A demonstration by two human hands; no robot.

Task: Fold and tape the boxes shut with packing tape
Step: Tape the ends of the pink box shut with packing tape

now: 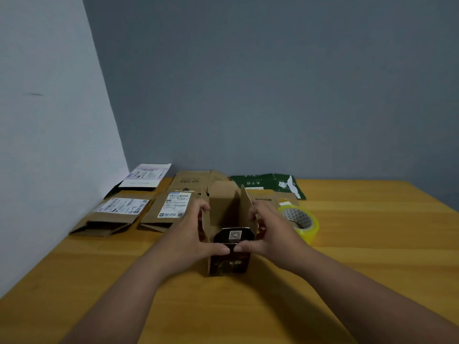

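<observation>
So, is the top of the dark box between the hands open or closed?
Open: the dark box has cardboard flaps standing up, and no tape shows on them.

Two forearms are showing bare from the lower frame edge to the wrists, with no sleeve covering either. Left hand and right hand are showing bare, with short, unpainted nails on the thumbs.

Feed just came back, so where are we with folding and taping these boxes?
Early. Nothing looks taped yet. In hand: the left hand and right hand hold the small dark printed box upright, thumbs pushing its near flap inward; its other cardboard flaps stand open. Left: the yellow tape roll sits untouched to the right, and the flattened labelled boxes at the back left remain unfolded.
</observation>
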